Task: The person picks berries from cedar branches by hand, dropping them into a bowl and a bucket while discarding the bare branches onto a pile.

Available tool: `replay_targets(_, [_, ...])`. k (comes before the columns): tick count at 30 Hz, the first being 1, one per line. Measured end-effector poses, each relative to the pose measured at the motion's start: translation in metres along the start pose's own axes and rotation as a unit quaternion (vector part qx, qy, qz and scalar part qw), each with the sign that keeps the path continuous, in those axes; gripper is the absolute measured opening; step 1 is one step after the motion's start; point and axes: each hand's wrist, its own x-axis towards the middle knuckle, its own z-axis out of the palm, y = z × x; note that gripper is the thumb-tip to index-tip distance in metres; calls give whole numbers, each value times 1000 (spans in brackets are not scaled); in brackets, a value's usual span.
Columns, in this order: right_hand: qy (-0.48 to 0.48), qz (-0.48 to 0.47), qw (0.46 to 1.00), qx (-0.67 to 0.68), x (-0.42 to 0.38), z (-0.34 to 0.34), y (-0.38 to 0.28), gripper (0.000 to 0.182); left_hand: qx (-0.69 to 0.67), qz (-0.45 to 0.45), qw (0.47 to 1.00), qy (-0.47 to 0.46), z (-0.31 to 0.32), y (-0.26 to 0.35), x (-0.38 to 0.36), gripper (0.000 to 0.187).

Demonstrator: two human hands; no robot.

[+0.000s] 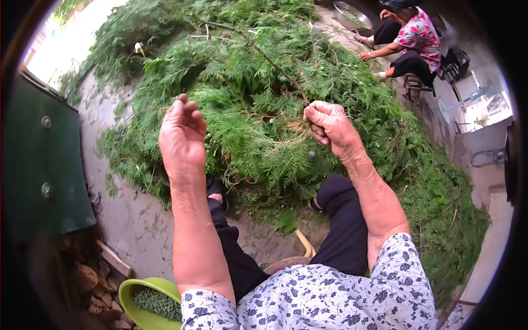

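My right hand (pixel 333 129) is closed in a pinch around the lower end of a thin, bare brown twig (pixel 273 65). The twig slants up and away to the left over a large heap of cut green conifer branches (pixel 242 104). My left hand (pixel 184 137) is raised at the left side of the heap, palm turned towards me. Its fingers are loosely bent, and nothing shows in them. Small pale green cones or berries fill a yellow-green bowl (pixel 125 300) on the floor at lower left, near my left elbow.
At upper right another person (pixel 415 41) sits on a low stool (pixel 416 85) beside the heap, near a metal basin (pixel 352 15). A pale blue fan (pixel 465 102) stands behind. On the left are a dark green panel (pixel 49 154) and chopped wood (pixel 88 278).
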Motion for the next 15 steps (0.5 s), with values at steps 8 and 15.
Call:
replay_targets(8, [-10, 9, 986, 165, 1, -21, 8, 23, 565, 207, 753, -265, 36, -70, -32, 17])
replay_targets(15, [-44, 37, 992, 113, 9, -3, 5, 21, 556, -35, 745, -368, 61, -94, -56, 45])
